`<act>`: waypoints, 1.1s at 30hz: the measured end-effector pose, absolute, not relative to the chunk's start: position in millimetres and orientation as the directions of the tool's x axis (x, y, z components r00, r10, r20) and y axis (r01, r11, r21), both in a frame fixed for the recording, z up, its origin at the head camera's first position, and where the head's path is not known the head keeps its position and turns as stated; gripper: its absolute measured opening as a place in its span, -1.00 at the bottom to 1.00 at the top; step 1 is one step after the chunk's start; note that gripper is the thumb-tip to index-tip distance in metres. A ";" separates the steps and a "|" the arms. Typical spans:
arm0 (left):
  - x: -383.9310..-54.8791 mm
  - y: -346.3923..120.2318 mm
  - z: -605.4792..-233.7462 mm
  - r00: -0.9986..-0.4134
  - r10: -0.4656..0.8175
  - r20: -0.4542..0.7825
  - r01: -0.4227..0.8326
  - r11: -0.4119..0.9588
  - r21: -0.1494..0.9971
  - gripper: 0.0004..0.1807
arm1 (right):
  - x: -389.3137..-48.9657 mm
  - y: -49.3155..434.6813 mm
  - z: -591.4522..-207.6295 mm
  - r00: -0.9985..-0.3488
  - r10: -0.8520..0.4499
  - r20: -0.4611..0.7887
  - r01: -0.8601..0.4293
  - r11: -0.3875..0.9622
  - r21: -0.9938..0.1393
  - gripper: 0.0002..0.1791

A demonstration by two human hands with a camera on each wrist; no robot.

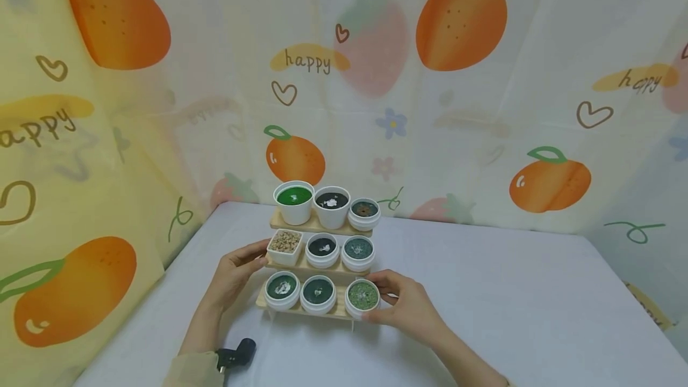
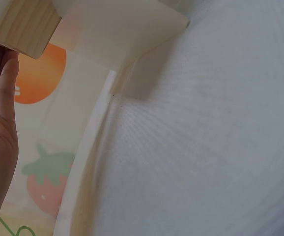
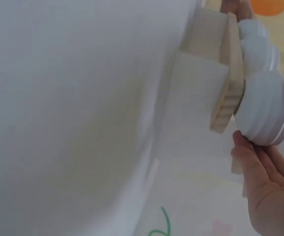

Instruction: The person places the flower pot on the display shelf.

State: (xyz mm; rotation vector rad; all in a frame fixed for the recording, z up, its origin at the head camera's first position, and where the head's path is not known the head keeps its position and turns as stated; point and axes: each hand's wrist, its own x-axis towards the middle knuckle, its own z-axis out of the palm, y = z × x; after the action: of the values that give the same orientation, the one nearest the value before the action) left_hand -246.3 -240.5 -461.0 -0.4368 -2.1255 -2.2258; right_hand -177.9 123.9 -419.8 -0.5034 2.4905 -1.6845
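A three-tier stand with wooden boards (image 1: 340,312) holds small white pots in rows. At the right end of the front row is a round white pot (image 1: 362,297) with speckled green contents; my right hand (image 1: 411,306) grips it between thumb and fingers. In the right wrist view this pot (image 3: 265,108) sits at the end of the board (image 3: 236,64). My left hand (image 1: 236,273) touches the left end of the middle tier, beside a square pot (image 1: 285,246) of tan bits. In the left wrist view, its straight fingers (image 2: 7,88) reach the wooden board end (image 2: 26,29).
Two taller white pots (image 1: 295,203) and a low one (image 1: 364,214) stand on the top tier. A black wrist-strap device (image 1: 239,354) is at the left wrist. The white-covered table (image 1: 484,297) meets a fruit-print cloth (image 1: 387,136) behind and at the sides.
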 end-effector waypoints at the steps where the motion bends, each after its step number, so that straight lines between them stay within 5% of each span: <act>1: -246.4 -240.3 -461.1 -0.960 0.170 0.222 0.214 -0.062 0.975 -0.62 | -177.7 122.6 -420.0 -0.940 -0.323 0.106 -0.219 0.335 -0.916 -0.38; 33: -246.7 -241.5 -462.3 -0.955 0.179 0.237 0.231 -0.052 0.972 -0.62 | -178.0 125.0 -423.5 -0.951 -0.294 0.097 -0.209 0.378 -0.902 -0.36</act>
State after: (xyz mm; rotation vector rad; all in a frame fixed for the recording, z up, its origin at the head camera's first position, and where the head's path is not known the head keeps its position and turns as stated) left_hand -246.7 -241.5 -462.3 -0.4625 -2.1379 -2.2038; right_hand -178.0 125.0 -423.5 -0.4656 2.5411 -1.6444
